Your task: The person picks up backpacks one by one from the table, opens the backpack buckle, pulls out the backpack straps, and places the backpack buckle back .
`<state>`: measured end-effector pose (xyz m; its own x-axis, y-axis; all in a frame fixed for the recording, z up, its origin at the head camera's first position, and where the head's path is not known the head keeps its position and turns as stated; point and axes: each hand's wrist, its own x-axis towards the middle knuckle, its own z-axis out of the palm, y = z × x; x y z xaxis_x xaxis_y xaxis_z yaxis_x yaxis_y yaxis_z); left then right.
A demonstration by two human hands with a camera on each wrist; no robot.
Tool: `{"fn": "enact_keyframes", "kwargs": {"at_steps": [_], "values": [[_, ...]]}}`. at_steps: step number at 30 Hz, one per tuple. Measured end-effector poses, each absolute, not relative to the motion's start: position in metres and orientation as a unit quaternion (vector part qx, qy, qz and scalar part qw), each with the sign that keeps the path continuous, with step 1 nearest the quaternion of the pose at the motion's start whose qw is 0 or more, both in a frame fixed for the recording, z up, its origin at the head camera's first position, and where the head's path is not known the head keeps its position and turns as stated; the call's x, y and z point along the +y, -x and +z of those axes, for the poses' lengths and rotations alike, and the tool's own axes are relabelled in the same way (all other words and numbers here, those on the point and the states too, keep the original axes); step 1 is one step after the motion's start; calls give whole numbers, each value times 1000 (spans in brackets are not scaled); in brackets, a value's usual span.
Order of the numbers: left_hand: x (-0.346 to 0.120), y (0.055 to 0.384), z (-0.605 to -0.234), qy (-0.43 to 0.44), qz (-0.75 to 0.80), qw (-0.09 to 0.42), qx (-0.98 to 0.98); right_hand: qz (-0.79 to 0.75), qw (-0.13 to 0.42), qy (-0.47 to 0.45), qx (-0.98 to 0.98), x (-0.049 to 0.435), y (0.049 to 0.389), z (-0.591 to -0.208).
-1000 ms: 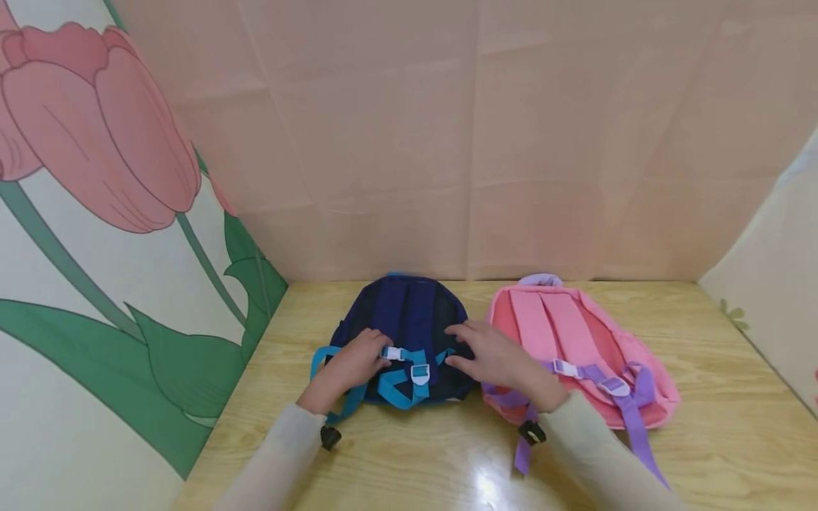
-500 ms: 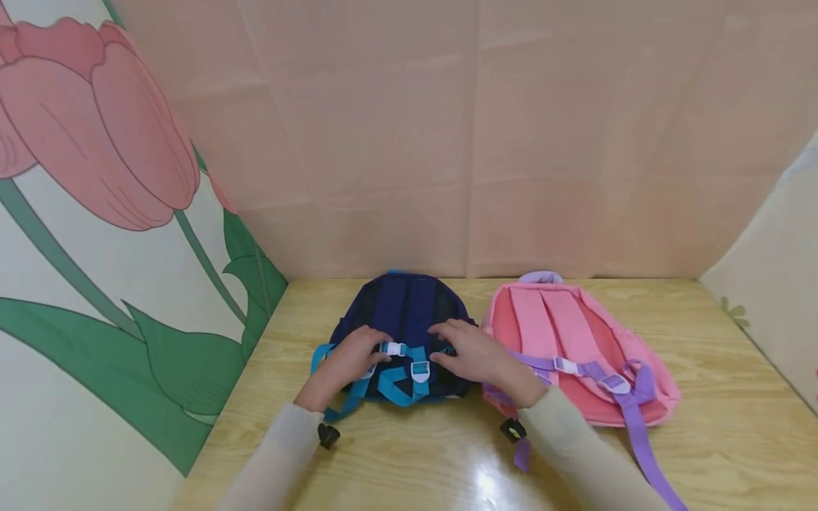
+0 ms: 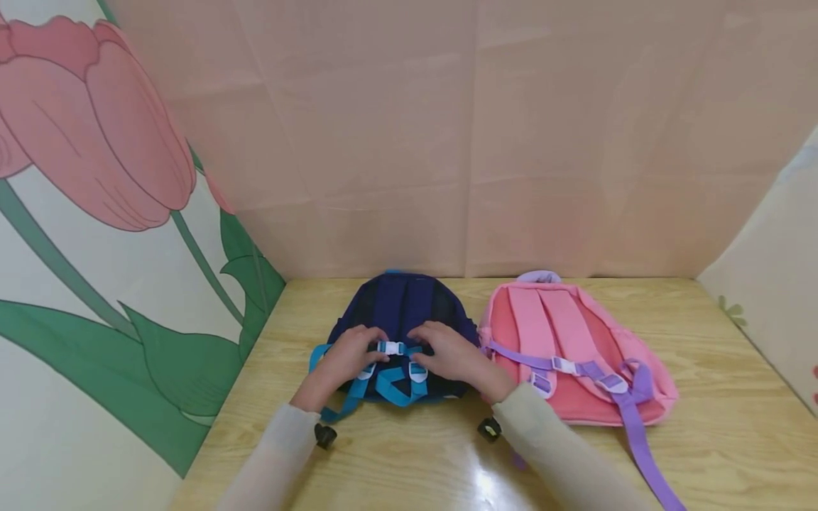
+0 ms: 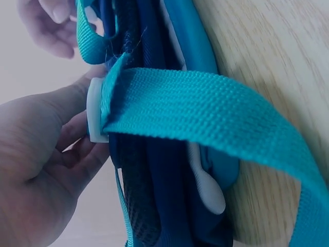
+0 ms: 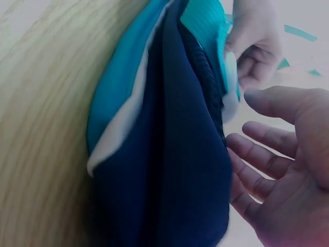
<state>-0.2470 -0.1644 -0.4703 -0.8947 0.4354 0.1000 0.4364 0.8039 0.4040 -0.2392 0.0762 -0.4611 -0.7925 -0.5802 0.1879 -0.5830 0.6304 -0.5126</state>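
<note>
A navy child's backpack lies back side up, its teal chest strap joined across the middle by a white buckle. My left hand pinches the chest strap at the buckle's left end; its fingertips are partly hidden. On the other side, my right hand hovers over the strap's right part, thumb and fingers apart in the right wrist view. A teal shoulder strap runs from a white slider beside my left hand. More teal webbing loops below the buckle.
A pink backpack lies just right of the navy one, with purple straps trailing toward the front. Both are on a wooden table. A pinkish backdrop stands behind, and a tulip-printed panel at the left.
My right hand has moved left, from the navy backpack's right edge toward the buckle, uncovering more of the pink backpack's straps. The left hand stays almost where it was.
</note>
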Motion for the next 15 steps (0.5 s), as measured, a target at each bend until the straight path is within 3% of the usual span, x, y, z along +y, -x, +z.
{"fn": "enact_keyframes", "kwargs": {"at_steps": [15], "values": [[-174,250,-476,256,-225,17,-940,295,7,-337,-894,51,255,-474]]}}
